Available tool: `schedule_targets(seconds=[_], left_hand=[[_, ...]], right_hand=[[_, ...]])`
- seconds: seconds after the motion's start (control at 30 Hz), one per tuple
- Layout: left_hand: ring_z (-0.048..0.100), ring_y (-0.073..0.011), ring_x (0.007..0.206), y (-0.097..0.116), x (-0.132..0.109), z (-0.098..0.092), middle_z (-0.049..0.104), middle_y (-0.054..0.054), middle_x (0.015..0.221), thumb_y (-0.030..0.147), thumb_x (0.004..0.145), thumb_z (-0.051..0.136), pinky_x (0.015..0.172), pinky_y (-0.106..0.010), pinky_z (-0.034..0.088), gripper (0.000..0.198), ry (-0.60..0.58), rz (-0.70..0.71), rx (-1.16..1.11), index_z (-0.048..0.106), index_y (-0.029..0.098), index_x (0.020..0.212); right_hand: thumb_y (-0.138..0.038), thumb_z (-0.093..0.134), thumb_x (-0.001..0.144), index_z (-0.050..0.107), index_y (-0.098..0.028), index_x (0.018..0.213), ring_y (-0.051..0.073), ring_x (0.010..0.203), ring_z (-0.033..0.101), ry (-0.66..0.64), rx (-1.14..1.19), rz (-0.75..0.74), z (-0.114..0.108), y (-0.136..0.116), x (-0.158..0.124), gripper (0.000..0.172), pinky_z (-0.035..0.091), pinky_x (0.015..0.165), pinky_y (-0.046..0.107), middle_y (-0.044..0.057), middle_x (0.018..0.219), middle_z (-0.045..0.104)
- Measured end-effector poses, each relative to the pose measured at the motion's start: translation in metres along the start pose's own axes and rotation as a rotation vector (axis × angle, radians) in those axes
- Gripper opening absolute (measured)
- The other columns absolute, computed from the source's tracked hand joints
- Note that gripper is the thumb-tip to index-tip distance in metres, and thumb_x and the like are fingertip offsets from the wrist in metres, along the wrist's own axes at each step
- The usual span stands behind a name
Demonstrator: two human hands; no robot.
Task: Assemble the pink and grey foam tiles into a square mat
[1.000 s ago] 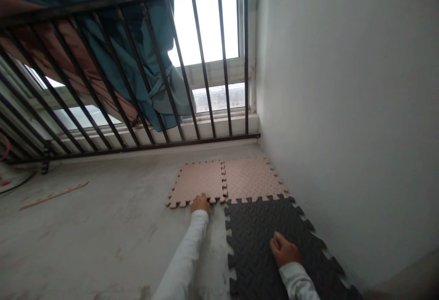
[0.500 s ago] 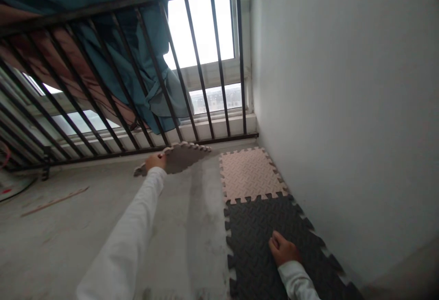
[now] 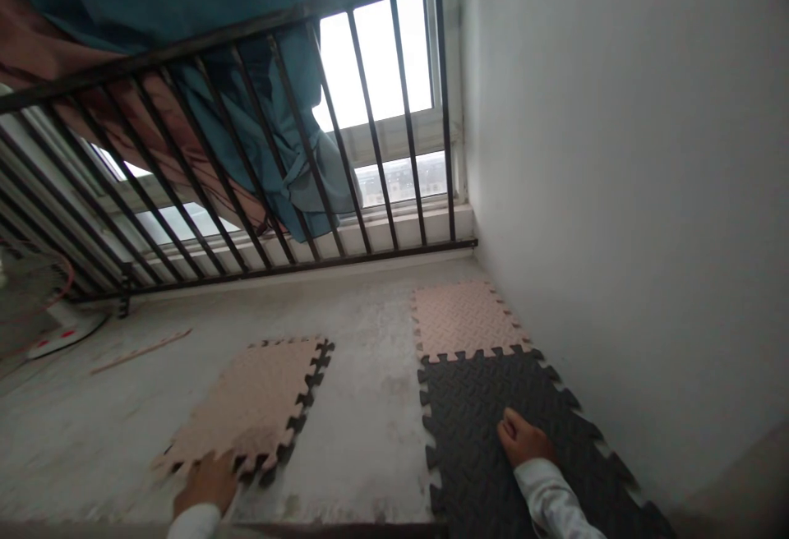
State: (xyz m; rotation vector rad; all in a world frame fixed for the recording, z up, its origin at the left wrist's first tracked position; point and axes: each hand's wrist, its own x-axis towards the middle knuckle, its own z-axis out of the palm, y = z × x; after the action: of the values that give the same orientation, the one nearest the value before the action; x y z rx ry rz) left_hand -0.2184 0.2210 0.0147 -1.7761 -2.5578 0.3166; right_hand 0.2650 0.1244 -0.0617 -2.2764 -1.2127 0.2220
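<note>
My left hand (image 3: 206, 486) is at the near edge of a pink foam mat tile (image 3: 256, 395), with its fingers closed over the tile's toothed rim. A dark toothed edge shows beneath the pink tile on its right and near sides; whether it is a second tile I cannot tell. This piece lies low over the concrete floor, apart from the other tiles. My right hand (image 3: 523, 438) is curled into a fist against a black foam mat tile (image 3: 474, 424), and nothing shows in it. Beyond the black tile, a pink tile (image 3: 465, 319) joins its far edge beside the wall.
A black metal railing (image 3: 289, 264) runs across the back, with teal and pink cloth (image 3: 259, 112) hanging behind and over it. The white wall (image 3: 616, 194) rises on the right. At left are a fan (image 3: 67, 329) and a thin strip (image 3: 141, 352) on the concrete floor (image 3: 370, 407).
My left hand has come back from near the railing towards me, bringing the tile down to the floor with its pink face up. The right fist stays on the black tile. The view has shifted slightly.
</note>
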Motion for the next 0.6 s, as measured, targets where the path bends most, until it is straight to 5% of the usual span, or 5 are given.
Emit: schedule_targets(seconds=[0.1, 0.17, 0.33, 0.47, 0.6], left_hand=[[0.041, -0.0180, 0.115, 0.074, -0.019, -0.011, 0.052, 0.003, 0.120, 0.019, 0.065, 0.044, 0.099, -0.029, 0.028, 0.042, 0.117, 0.328, -0.020, 0.056, 0.031, 0.103], [0.039, -0.0182, 0.116, 0.143, -0.031, -0.025, 0.050, -0.004, 0.122, 0.020, 0.069, 0.041, 0.101, -0.027, 0.026, 0.045, 0.051, 0.539, -0.182, 0.052, 0.021, 0.113], [0.032, -0.0178, 0.120, 0.300, -0.053, -0.029, 0.037, -0.007, 0.132, 0.036, 0.072, 0.046, 0.100, -0.026, 0.025, 0.056, -0.054, 0.649, -0.318, 0.038, 0.015, 0.124], [0.035, -0.0260, 0.118, 0.360, -0.064, -0.024, 0.040, -0.018, 0.127, 0.040, 0.067, 0.055, 0.098, -0.036, 0.027, 0.067, -0.147, 0.496, -0.450, 0.036, 0.010, 0.125], [0.049, -0.0237, 0.106, 0.377, -0.060, -0.036, 0.056, -0.017, 0.110, 0.032, 0.071, 0.050, 0.090, -0.034, 0.037, 0.047, -0.181, 0.338, -0.643, 0.050, 0.009, 0.112]], right_hand=[[-0.025, 0.040, 0.068, 0.038, -0.021, 0.050, 0.009, 0.046, 0.022, -0.023, -0.016, -0.004, 0.000, 0.000, 0.001, 0.018, 0.017, 0.049, 0.023, -0.005, 0.048, 0.034], [-0.025, 0.039, 0.068, 0.038, -0.021, 0.051, 0.009, 0.047, 0.022, -0.025, -0.020, -0.009, 0.001, 0.001, 0.001, 0.018, 0.017, 0.049, 0.023, -0.005, 0.049, 0.034], [-0.024, 0.039, 0.068, 0.040, -0.022, 0.053, 0.009, 0.046, 0.025, 0.019, -0.026, -0.029, 0.005, 0.004, 0.001, 0.015, 0.018, 0.049, 0.024, -0.005, 0.048, 0.035], [-0.023, 0.038, 0.067, 0.038, -0.021, 0.050, 0.008, 0.045, 0.026, 0.042, -0.038, -0.066, 0.008, 0.004, 0.000, 0.017, 0.018, 0.049, 0.024, -0.005, 0.046, 0.035], [-0.021, 0.037, 0.068, 0.037, -0.021, 0.050, 0.008, 0.045, 0.024, 0.044, -0.061, -0.062, 0.007, 0.002, -0.002, 0.018, 0.017, 0.049, 0.024, -0.006, 0.045, 0.031]])
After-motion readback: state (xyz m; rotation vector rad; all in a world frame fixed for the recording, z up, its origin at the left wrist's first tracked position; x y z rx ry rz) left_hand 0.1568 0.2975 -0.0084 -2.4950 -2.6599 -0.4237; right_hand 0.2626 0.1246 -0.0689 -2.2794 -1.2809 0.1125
